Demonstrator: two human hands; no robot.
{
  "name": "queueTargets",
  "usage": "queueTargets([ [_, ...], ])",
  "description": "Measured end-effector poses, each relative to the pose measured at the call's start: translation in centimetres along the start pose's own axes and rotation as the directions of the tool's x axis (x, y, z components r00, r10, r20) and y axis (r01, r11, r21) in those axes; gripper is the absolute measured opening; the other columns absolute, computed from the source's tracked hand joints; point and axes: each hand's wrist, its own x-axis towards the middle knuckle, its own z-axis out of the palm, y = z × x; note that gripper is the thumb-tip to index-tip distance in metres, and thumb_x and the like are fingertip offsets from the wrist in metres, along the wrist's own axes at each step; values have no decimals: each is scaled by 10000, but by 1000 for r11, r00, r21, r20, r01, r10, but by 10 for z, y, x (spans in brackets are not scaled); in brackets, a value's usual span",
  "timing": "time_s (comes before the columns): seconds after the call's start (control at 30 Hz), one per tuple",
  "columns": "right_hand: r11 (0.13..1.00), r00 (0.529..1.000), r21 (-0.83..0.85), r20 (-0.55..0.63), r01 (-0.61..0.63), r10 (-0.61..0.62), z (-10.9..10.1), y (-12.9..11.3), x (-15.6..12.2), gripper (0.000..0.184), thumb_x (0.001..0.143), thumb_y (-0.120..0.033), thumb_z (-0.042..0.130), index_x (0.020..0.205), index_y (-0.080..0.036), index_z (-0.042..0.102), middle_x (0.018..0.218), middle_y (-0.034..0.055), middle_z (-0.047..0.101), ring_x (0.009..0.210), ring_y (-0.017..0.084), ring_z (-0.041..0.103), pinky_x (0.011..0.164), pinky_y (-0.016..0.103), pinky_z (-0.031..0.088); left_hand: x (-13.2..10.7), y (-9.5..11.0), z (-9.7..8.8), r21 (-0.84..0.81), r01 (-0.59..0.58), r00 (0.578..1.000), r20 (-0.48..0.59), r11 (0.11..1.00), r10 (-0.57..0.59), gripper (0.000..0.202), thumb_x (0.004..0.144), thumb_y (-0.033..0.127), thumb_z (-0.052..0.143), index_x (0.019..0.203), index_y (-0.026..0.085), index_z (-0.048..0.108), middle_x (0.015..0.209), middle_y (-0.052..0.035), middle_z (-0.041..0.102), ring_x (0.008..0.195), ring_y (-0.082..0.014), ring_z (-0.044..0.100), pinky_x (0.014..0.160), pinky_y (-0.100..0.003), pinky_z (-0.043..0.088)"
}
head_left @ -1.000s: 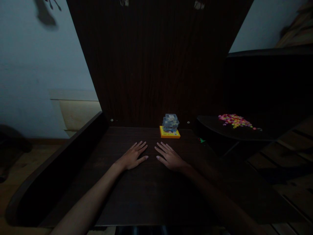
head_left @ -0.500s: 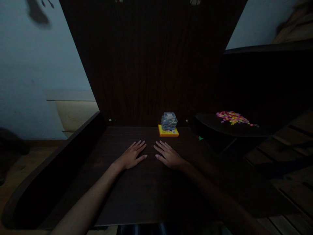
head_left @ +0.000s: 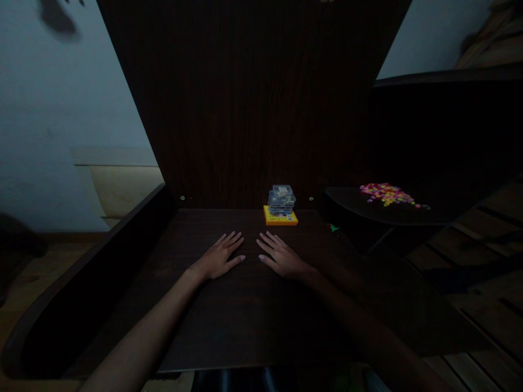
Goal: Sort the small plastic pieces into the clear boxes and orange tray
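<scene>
Palm down on the dark wooden desk point(head_left: 229, 321), my left hand point(head_left: 220, 257) lies with its fingers spread and nothing in it. My right hand point(head_left: 281, 256) rests the same way a short gap to the right, also open on bare wood. Just beyond the right fingertips sits a flat yellow box point(head_left: 281, 219) against the back panel. On top of it is a stack of small clear plastic cases point(head_left: 281, 199); their contents are too dim to make out.
A curved side shelf point(head_left: 347, 204) at the right bears a heap of small pink, yellow and red pieces point(head_left: 386, 194). Below its left end lies a small green object point(head_left: 333, 227). A raised side board point(head_left: 98, 272) bounds the desk on the left, a tall dark panel point(head_left: 245, 109) at the back.
Both hands stay flat in the same place on the desk. The whole view has shifted very slightly, with things appearing a little higher; nothing was picked up or moved.
</scene>
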Motion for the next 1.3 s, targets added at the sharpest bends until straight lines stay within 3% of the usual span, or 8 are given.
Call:
queueTargets([
  [0.2, 1000, 1000, 6, -3, 7, -7, -1, 0, -1, 564, 988, -457, 367, 1465, -160, 395, 1555, 124, 293, 1458, 275, 187, 1181, 481, 194, 0, -2, 2, -14, -31, 999, -35, 999, 30, 680, 947, 616, 296, 1490, 208, 304, 1566, -104, 252, 1472, -255, 182, 1198, -472, 161],
  [0.4, 998, 999, 56, -27, -24, 25, 0, -1, -2, 561, 976, -463, 398, 1459, -177, 406, 1564, 119, 282, 1460, 270, 186, 1175, 483, 221, 0, 1, -1, -10, -4, 1000, 6, 1000, 5, 714, 942, 630, 277, 1493, 177, 296, 1572, -112, 230, 1475, -262, 164, 1202, -475, 150],
  [0.53, 997, 994, 71, -113, 21, -13, -7, 4, -1, 524, 974, -432, 399, 1437, -191, 440, 1543, 117, 332, 1442, 265, 239, 1157, 488, 272, 1, 0, 0, -6, -7, 1000, -10, 1000, 7, 710, 941, 633, 274, 1489, 184, 306, 1569, -110, 242, 1472, -264, 177, 1199, -471, 163],
  [0.73, 1000, 919, -7, -393, 1, -4, -54, 39, 13, 461, 962, -371, 398, 1384, -213, 494, 1480, 108, 415, 1372, 271, 352, 1133, 514, 305, 1, -2, 2, -30, -13, 1000, -24, 999, 13, 716, 938, 634, 283, 1488, 175, 310, 1565, -116, 250, 1470, -269, 186, 1197, -474, 160],
  [0.83, 998, 896, -52, -443, -29, 3, -82, 65, 25, 464, 939, -361, 428, 1354, -174, 517, 1426, 135, 465, 1321, 280, 402, 1115, 501, 334, 1, -2, 2, -41, -13, 999, -35, 999, 11, 713, 938, 634, 288, 1487, 180, 313, 1564, -109, 257, 1470, -262, 188, 1201, -465, 151],
  [1.03, 987, 918, -138, -396, -79, 19, -112, 105, 51, 496, 909, -329, 436, 1362, -138, 499, 1405, 164, 474, 1289, 308, 429, 1088, 520, 354, 0, -1, 2, -32, -21, 999, -42, 999, 19, 693, 940, 634, 287, 1484, 206, 317, 1565, -97, 258, 1472, -258, 180, 1200, -468, 152],
  [1.3, 971, 934, -215, -355, -108, 25, -114, 123, 79, 505, 905, -300, 445, 1369, -112, 510, 1373, 177, 495, 1238, 318, 477, 1068, 502, 381, 0, 1, 1, -36, -16, 999, -41, 999, 15, 694, 943, 628, 284, 1479, 190, 329, 1566, -105, 256, 1470, -260, 188, 1198, -458, 158],
])
